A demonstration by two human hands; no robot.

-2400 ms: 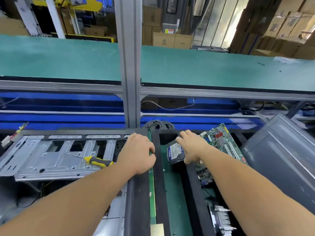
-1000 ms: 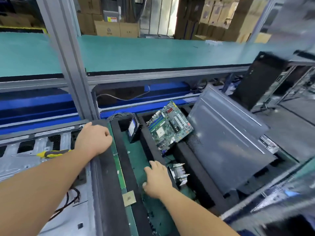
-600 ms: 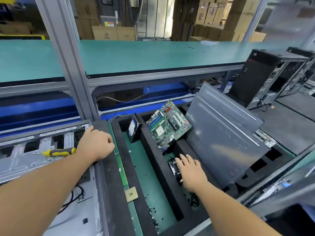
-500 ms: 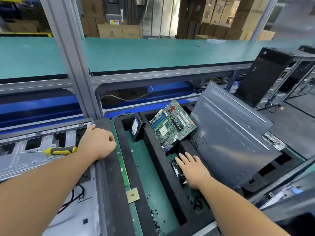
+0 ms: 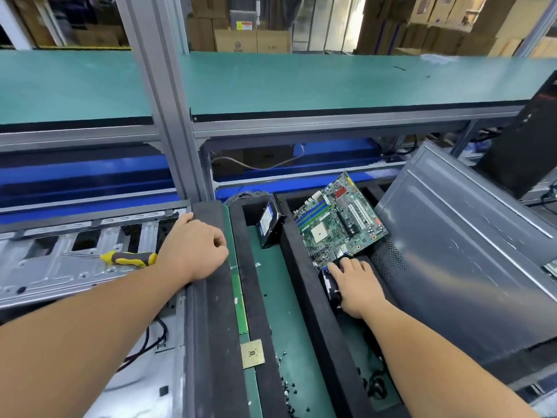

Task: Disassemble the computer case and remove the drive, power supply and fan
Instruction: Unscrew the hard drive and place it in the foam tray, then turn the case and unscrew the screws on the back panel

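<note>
The opened metal computer case [image 5: 60, 260] lies at the left, with a yellow-and-black screwdriver [image 5: 129, 258] on it. My left hand [image 5: 193, 248] rests as a closed fist on the black foam rim [image 5: 211, 297] beside the case and holds nothing. The drive [image 5: 268, 224] leans upright at the far end of the middle foam compartment. In the right compartment my right hand [image 5: 358, 285] lies over a black cooler fan [image 5: 330, 285]. The fingers curl over its far end and the thumb presses its side. Most of the fan is hidden under the hand.
A green motherboard [image 5: 337, 224] leans just beyond my right hand. A grey side panel [image 5: 467, 267] leans at the right, a black tower [image 5: 524, 146] behind it. A CPU chip [image 5: 252, 353] and loose screws [image 5: 286, 387] lie in the middle tray. An aluminium post [image 5: 168, 116] stands ahead.
My right hand left the drive in the middle compartment, moved near and right, and settled on the cooler fan. My left hand stayed on the foam rim. The view swung right, then back.
</note>
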